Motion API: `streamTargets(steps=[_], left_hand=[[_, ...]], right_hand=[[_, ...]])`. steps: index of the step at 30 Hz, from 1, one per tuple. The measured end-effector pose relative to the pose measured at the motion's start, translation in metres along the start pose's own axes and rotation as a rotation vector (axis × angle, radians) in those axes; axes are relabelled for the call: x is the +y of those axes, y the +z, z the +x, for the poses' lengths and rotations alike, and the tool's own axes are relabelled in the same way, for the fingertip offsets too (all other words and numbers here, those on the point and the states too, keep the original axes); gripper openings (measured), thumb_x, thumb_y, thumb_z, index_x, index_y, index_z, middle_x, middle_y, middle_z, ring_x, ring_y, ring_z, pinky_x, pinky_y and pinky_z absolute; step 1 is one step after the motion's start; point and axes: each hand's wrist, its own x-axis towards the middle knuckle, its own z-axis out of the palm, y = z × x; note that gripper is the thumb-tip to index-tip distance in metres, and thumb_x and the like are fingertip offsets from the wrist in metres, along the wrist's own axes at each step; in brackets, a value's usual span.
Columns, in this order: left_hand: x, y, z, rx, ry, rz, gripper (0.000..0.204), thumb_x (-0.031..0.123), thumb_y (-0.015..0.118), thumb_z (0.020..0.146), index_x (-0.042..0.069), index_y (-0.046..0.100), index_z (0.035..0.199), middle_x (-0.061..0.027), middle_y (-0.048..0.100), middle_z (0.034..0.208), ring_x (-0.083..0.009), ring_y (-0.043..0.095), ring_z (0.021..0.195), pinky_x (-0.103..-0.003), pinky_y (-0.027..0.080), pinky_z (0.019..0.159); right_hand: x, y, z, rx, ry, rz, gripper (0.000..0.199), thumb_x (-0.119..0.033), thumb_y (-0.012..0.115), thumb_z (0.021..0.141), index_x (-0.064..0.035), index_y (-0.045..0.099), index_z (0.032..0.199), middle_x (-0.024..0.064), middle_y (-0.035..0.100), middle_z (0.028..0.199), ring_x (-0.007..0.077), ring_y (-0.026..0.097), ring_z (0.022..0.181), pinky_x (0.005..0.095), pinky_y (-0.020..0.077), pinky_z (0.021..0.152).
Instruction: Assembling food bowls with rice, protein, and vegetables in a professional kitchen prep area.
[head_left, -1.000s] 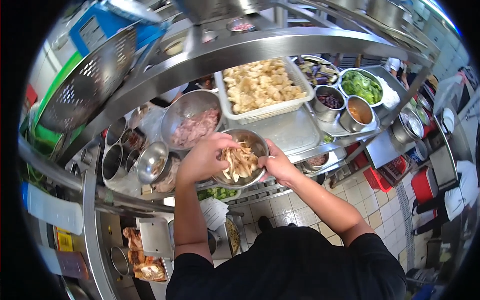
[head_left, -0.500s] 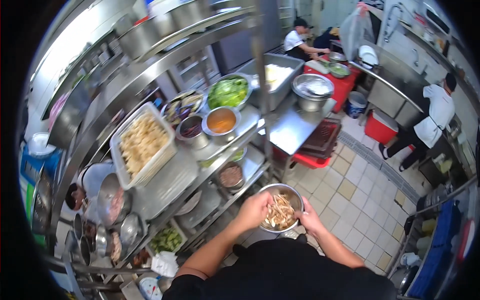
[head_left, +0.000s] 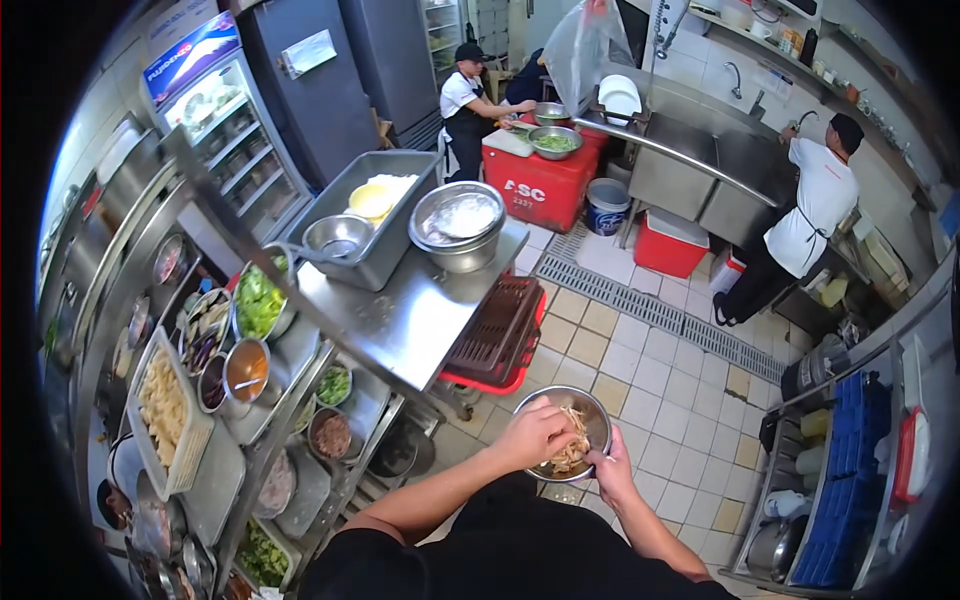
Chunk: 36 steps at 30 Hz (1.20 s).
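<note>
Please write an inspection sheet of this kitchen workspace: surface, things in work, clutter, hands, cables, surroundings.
Surface: steel prep table, tiled floor with drain grate.
Job's things: small metal bowl of pale shredded food, held over the floor.
Clutter: big lidded bowl, steel tray, greens bowl, sauce pots, red crates.
Grippers: left hand reaches into the bowl; right hand grips its rim.
Cables: nothing seen.
Surroundings: two other people, one at a red cooler, one at the sink; a glass-door fridge.
</note>
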Motion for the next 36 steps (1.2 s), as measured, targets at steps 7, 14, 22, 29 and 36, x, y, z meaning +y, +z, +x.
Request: streamTargets(steps=[7,14,22,29,36], left_hand=[[-0.109,0.038,0.150,0.092,-0.061,-0.197,0.018,-0.002,0.058,0.083,0.003,0.060,0.100,-0.0160,0.056,0.093,-0.0369,0.060,0.083,-0.042,0.050,0.072],[-0.204,0.039,0.340,-0.090,0.017,-0.311,0.031,-0.005,0.056,0.079,0.006,0.058,0.109,-0.0160,0.055,0.103,-0.0359,0.059,0.090,-0.040,0.051,0.074],[-0.296,0.037,0.483,0.111,-0.150,-0.189,0.035,0.020,0.069,0.085,0.003,0.054,0.112,-0.0163,0.056,0.104,-0.0330,0.060,0.089,-0.041,0.051,0.075],[-0.414,0.030,0.537,0.104,-0.591,-0.385,0.029,0.031,0.064,0.094,0.004,0.058,0.102,-0.0010,0.053,0.069,-0.0100,0.050,0.065,-0.028,0.043,0.060],[-0.498,-0.037,0.591,0.136,-0.688,-0.427,0.031,0.031,0.060,0.097,0.004,0.061,0.084,0.0029,0.051,0.067,-0.0064,0.045,0.065,-0.027,0.041,0.058]], right_hand=[[-0.058,-0.050,0.157,0.125,0.024,-0.023,0.062,0.010,0.051,0.071,-0.0080,0.045,0.130,0.0083,0.060,0.109,0.0192,0.064,0.089,0.0298,0.0573,0.062],[-0.136,-0.092,0.308,0.238,-0.056,0.003,0.060,0.012,0.050,0.066,-0.0050,0.049,0.124,0.0072,0.061,0.108,0.0189,0.060,0.100,0.0307,0.0508,0.085],[-0.201,-0.148,0.456,0.254,-0.053,0.120,0.063,0.013,0.049,0.064,-0.0048,0.049,0.124,0.0080,0.063,0.110,0.0205,0.062,0.101,0.0322,0.0523,0.086],[-0.269,-0.190,0.645,-0.044,-0.021,-0.065,0.065,0.010,0.055,0.065,-0.0017,0.047,0.128,0.0099,0.062,0.113,0.0200,0.061,0.102,0.0314,0.0513,0.088],[-0.324,-0.109,0.850,-0.541,-0.047,-0.360,0.064,0.003,0.062,0.071,-0.0024,0.045,0.133,0.0088,0.059,0.119,0.0178,0.057,0.110,0.0310,0.0465,0.095]])
